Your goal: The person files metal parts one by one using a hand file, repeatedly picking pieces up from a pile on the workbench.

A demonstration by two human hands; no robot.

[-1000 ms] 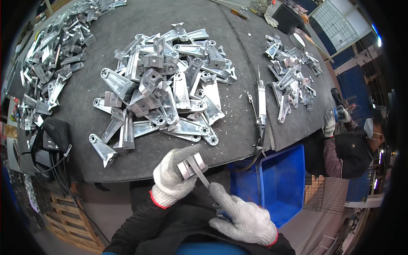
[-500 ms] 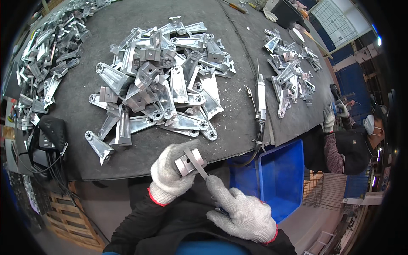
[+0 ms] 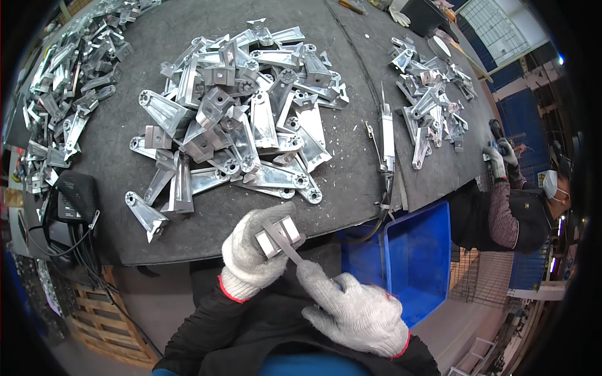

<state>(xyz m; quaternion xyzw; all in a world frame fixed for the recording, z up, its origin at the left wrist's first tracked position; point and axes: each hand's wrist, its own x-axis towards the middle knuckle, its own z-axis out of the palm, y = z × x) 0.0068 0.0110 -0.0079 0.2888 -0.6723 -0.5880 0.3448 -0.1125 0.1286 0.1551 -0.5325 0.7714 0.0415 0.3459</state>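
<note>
Near the front edge of the table, my left hand point(image 3: 253, 252), in a white knit glove with a red cuff, is closed around a silver metal bracket point(image 3: 269, 244). The bracket's squared end faces up toward me. Lower right, my right hand point(image 3: 362, 313), gloved the same way, grips a narrow flat file point(image 3: 291, 250) with its forefinger stretched along it. The file's grey blade lies slantwise across the bracket's end and touches it. My right palm hides the file's handle.
A heap of similar brackets point(image 3: 263, 119) covers the middle of the dark table point(image 3: 351, 194), with more piles left and right. A white pen-shaped power tool point(image 3: 386, 144) lies right of the heap. Blue bins point(image 3: 417, 263) stand below the edge. A co-worker point(image 3: 501, 213) works at far right.
The file has shifted slightly up and left across the bracket's end, and my right hand has moved with it. My left hand keeps its hold in nearly the same place.
</note>
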